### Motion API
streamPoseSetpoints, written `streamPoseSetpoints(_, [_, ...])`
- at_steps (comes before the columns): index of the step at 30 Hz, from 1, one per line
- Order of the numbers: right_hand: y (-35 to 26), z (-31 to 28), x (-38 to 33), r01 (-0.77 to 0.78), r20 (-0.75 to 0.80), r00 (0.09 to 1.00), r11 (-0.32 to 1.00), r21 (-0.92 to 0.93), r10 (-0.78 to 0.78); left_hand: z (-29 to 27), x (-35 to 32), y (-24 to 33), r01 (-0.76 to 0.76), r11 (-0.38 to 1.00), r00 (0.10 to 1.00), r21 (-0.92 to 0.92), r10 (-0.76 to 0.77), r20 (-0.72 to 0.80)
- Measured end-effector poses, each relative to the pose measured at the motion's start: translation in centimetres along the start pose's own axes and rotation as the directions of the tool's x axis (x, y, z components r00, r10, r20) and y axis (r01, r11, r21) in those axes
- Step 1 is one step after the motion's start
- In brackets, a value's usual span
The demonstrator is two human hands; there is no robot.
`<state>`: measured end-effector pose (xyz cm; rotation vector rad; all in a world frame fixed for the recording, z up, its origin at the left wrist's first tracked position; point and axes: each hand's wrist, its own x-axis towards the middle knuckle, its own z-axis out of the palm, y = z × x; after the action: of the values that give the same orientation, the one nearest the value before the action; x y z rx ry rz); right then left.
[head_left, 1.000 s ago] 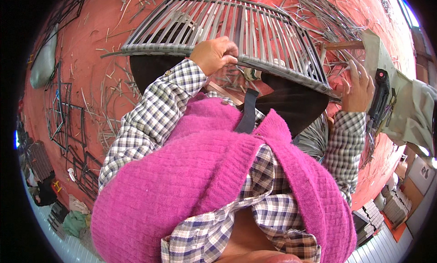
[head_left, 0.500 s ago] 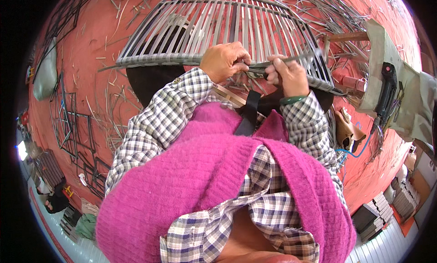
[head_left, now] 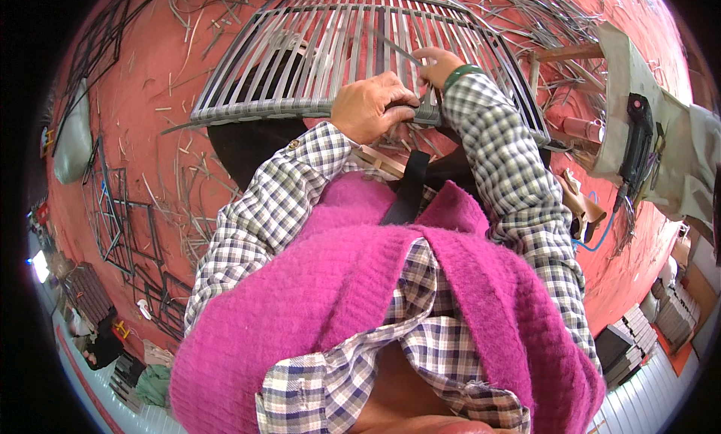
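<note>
A wide panel frame [head_left: 259, 112] strung with many flat grey strips lies in front of me, its near edge wrapped with grey weave on the left part. My left hand [head_left: 373, 105] is closed on that near edge, thumb and fingers pinching the weave about the middle. Just to the right and farther over the panel, my right hand [head_left: 440, 64] is closed on a loose grey strip [head_left: 396, 49], which points up and left above the strung strips. Its fingertips are partly hidden behind the hand.
A black hot-air gun [head_left: 637, 145] hangs at a cloth-covered stand [head_left: 614, 96] on the right. Strip scraps [head_left: 526, 10] litter the red floor. Dark metal frames [head_left: 124, 227] lie at the left, near a pale green bag [head_left: 73, 137]. A pink cylinder [head_left: 582, 128] lies beside the stand.
My right hand has swung from beside the near edge up and left over the panel, and the strip now points to the far left rather than right. My left hand stays at the edge.
</note>
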<state>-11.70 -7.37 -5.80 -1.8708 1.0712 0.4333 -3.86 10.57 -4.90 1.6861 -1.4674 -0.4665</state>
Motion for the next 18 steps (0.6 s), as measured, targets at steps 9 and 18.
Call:
streamPoseSetpoints(9, [3.5, 0.2, -9.8, 0.393, -0.128, 0.909, 0.715, 0.578, -0.397, 0.2, 0.2, -0.5, -0.002, 0.995, 1.0, 0.096, 0.004, -0.014])
streamPoseSetpoints(18, [6.8, 0.4, -10.9, 0.492, -0.318, 0.863, 0.791, 0.363, -0.392, 1.0, 1.3, 0.9, -0.104, 0.99, 0.995, 0.093, 0.104, -0.002])
